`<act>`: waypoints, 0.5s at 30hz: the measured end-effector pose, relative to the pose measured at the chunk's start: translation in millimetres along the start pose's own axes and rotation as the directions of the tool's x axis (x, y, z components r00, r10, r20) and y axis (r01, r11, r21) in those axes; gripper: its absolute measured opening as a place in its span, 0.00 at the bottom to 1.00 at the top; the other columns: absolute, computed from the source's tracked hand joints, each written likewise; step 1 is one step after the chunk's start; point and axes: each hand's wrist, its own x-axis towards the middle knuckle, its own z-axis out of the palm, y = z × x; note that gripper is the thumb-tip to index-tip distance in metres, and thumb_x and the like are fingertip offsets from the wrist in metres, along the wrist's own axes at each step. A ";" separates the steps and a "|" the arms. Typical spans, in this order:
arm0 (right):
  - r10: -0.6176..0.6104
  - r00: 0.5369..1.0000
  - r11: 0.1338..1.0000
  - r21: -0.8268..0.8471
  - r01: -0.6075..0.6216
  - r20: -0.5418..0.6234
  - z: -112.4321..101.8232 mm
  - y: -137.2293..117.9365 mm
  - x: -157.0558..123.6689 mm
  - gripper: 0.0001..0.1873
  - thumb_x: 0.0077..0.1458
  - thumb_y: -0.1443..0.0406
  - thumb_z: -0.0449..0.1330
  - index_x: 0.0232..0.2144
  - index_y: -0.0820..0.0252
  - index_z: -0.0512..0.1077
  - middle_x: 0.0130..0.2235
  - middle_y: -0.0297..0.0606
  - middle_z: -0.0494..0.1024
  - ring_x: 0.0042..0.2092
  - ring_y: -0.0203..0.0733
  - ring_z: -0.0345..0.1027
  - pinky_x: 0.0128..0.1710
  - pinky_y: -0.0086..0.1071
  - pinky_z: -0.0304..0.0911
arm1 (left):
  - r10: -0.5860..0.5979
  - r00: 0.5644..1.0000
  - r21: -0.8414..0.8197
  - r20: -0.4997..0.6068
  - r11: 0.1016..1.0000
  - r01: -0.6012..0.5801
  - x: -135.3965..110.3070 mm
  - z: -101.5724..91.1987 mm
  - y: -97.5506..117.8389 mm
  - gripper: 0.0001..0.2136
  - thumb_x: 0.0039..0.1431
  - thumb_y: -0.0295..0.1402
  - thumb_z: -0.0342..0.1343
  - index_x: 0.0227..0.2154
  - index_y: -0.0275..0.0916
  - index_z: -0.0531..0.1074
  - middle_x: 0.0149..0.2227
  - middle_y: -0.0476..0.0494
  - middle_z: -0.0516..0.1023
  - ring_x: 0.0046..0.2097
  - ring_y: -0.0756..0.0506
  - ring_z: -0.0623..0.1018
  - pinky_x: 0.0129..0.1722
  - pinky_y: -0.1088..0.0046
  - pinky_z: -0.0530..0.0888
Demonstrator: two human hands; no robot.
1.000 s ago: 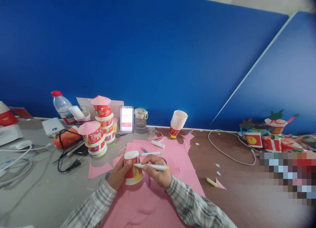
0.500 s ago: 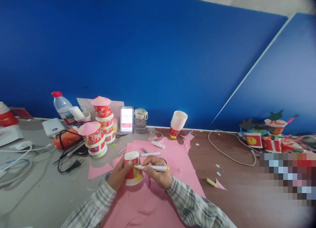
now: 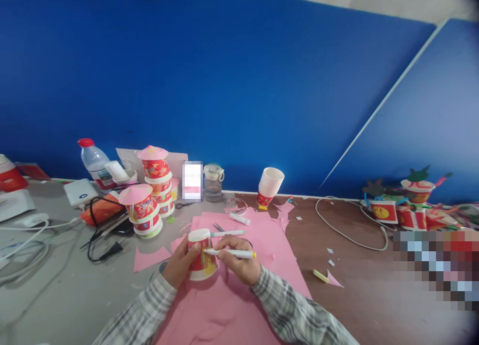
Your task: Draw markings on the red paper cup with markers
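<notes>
A red paper cup with a white rim and yellow marks stands upside down over the pink paper, and my left hand is closed around its left side. In my right hand is a white marker pen with a yellow end. Its tip touches the cup's front or is very close to it. Behind the cup lie a second marker with green ends and a pair of scissors, partly hidden. A white marker rests farther back on the paper.
Cup towers with pink cone roofs stand at the left, near a plastic bottle and cables. A glass jar and a stack of paper cups are along the blue partition. Paper scraps and a yellow cap lie right.
The marker tip has shifted very slightly on the cup's front. Both hands keep nearly the same place and the cup stays in the left hand.
</notes>
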 end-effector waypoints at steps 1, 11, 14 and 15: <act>0.002 1.000 1.000 -0.007 -0.002 0.001 -0.3 0.2 0.0 0.05 0.43 0.70 0.59 0.26 0.59 0.75 0.21 0.30 0.71 0.20 0.34 0.58 0.21 0.25 0.56 | -0.001 1.000 -0.003 0.002 1.000 0.001 0.0 -0.2 -0.1 0.31 0.24 0.56 0.61 0.31 0.39 0.69 0.27 0.47 0.76 0.33 0.40 0.74 0.31 0.65 0.72; 0.022 1.000 1.000 -0.005 -0.022 -0.021 -6.4 6.1 1.3 0.05 0.42 0.69 0.59 0.24 0.57 0.75 0.21 0.31 0.72 0.23 0.38 0.62 0.22 0.27 0.57 | -0.001 0.999 -0.064 0.033 0.998 0.003 0.3 -2.4 -7.5 0.30 0.28 0.55 0.61 0.34 0.41 0.68 0.31 0.47 0.76 0.36 0.39 0.74 0.34 0.63 0.72; 0.020 0.999 1.000 -0.004 -0.021 -0.032 -6.7 6.4 1.5 0.05 0.42 0.69 0.59 0.24 0.57 0.75 0.21 0.31 0.72 0.23 0.38 0.62 0.23 0.28 0.58 | -0.001 1.000 -0.067 0.030 0.998 0.003 0.0 -2.6 -7.5 0.30 0.28 0.55 0.61 0.35 0.41 0.68 0.32 0.46 0.76 0.37 0.38 0.74 0.35 0.63 0.72; 0.023 0.999 1.000 -0.002 -0.023 -0.037 -6.7 6.7 1.5 0.05 0.42 0.69 0.59 0.24 0.57 0.75 0.22 0.31 0.72 0.23 0.38 0.62 0.22 0.28 0.58 | 0.000 1.000 -0.068 0.028 0.998 0.002 -0.2 -2.6 -7.2 0.30 0.28 0.55 0.61 0.35 0.41 0.68 0.33 0.46 0.76 0.37 0.38 0.74 0.35 0.63 0.72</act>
